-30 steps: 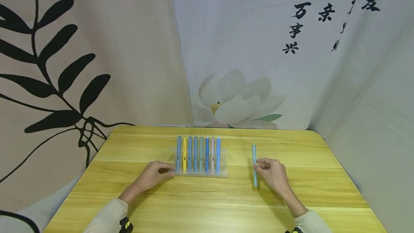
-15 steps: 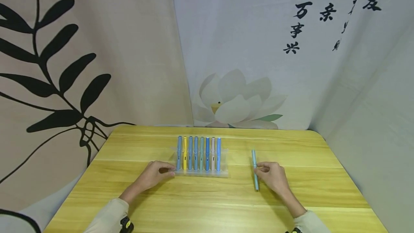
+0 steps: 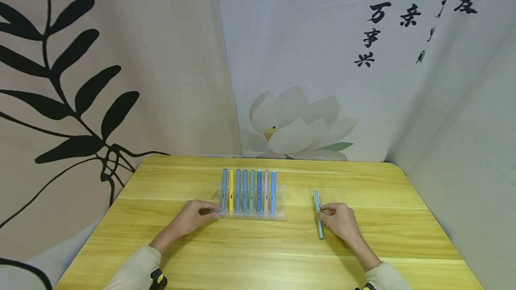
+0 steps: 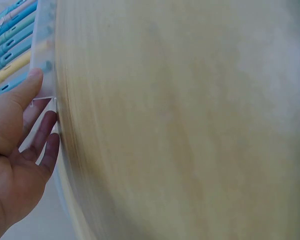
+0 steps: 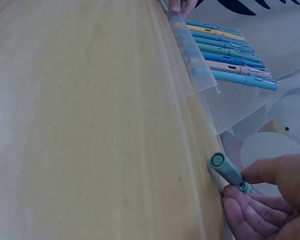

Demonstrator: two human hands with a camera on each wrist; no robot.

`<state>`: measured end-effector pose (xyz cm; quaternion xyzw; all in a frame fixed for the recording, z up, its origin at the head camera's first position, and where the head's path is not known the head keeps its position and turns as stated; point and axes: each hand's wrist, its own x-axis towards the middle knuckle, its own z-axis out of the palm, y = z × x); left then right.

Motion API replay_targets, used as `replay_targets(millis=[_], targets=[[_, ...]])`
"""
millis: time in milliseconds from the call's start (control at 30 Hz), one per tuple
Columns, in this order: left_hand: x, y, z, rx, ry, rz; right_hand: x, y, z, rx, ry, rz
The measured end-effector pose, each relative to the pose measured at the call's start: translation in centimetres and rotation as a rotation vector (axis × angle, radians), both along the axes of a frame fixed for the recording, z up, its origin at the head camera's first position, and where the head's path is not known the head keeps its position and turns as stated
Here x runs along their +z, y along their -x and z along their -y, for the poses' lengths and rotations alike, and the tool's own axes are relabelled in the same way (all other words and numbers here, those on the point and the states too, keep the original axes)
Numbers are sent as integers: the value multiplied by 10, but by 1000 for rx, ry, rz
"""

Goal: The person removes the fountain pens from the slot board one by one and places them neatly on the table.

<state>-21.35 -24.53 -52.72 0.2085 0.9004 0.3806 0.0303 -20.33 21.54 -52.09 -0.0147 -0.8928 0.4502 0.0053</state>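
Note:
A clear plastic pen stand (image 3: 258, 216) holds several pens in a row, mostly blue, with a yellow pen (image 3: 231, 187), a green pen (image 3: 252, 187) and a pale pink pen (image 3: 266, 189) among them. At the stand's left end, my left hand (image 3: 195, 214) pinches its edge, thumb on the front lip (image 4: 46, 85) in the left wrist view. To the right of the stand, my right hand (image 3: 341, 219) pinches a light teal pen (image 3: 316, 199) around its middle. That pen's rounded end (image 5: 225, 167) shows in the right wrist view, close to the tabletop; contact cannot be told.
Both hands work over a wooden table (image 3: 266, 254), its rounded far corners visible. Behind it hangs a pale cloth (image 3: 306, 48) printed with a lotus and characters; a leaf-patterned cloth (image 3: 173, 66) hangs at the left.
My right hand has come slightly nearer to me with the teal pen, which now tilts a bit more. My left hand and the stand stay in place.

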Motion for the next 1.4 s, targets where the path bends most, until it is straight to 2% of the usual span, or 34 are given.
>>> replay_targets(millis=[300,667,1067,1233,1400], targets=[[1,0,0,-7,-6,-8,-1,0,3,-11,6,12],[0,0,0,-6,-14,-4,-2,0,6,-16,-43,-8],[-3,1,1,-13,-19,1,-1,-2,8,-7,-52,-20],[-3,1,1,-11,-19,0,1,-1,6,-1,-56,-22],[-3,1,2,-19,-19,-4,10,-2,4,8,-82,-59]])
